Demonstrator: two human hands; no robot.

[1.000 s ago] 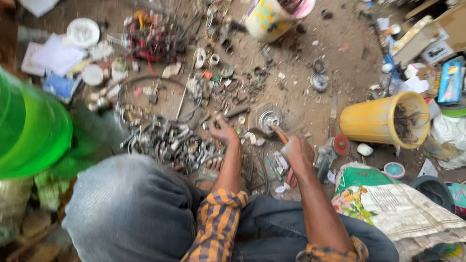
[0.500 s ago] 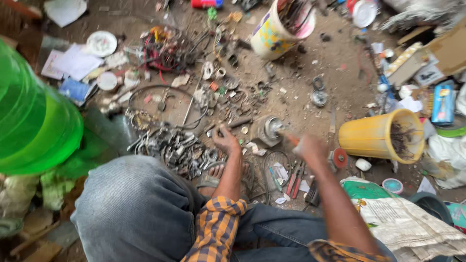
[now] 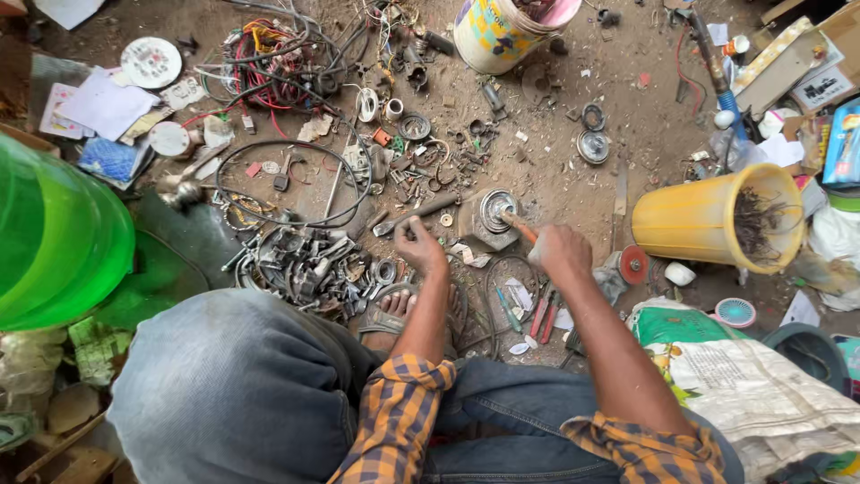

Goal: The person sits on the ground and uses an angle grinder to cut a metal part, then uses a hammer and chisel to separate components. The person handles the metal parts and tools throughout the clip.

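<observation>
A yellow bucket (image 3: 708,220) lies tipped on its side near the right edge of the dirt floor (image 3: 555,170), and beside it sits the small metal block with a round bearing (image 3: 491,215) near the floor's middle. The right hand (image 3: 560,251) is closed tight around an orange-handled tool (image 3: 518,226) whose tip touches the bearing. The left hand (image 3: 419,246) hovers half-curled just left of the block, fingers loose and holding nothing I can make out. Unsteadied, the block could skid and the tip slip into the scrap pile (image 3: 309,264).
</observation>
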